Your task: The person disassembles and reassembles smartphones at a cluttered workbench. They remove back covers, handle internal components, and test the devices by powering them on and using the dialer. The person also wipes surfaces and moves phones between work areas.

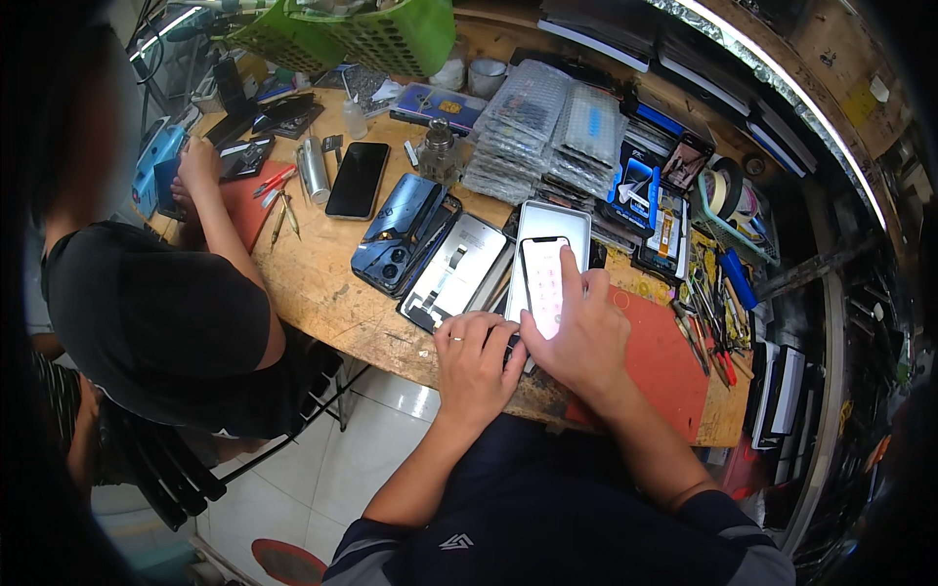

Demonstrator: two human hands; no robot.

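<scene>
A phone (543, 283) with a brightly lit screen lies slanted, its upper part over a shallow white tray (555, 216). My right hand (584, 332) is over its lower right side. The index finger stretches up onto the screen, and the thumb points at the phone's lower left edge. My left hand (476, 363), a ring on one finger, is bent beside the phone's lower end. Its thumb and forefinger close around a small dark part that I cannot make out. Beyond its fingertips lies a silver phone screen panel (457, 266), alongside a blue phone back (399, 234).
A black phone (358, 181) and a glass bottle (439, 151) lie farther left. Bubble-wrapped packs (528, 107) are stacked behind. Right are a red mat (657, 363), tools (705, 317) and a tape basket (740, 220). A co-worker (161, 313) handles something dark at the left.
</scene>
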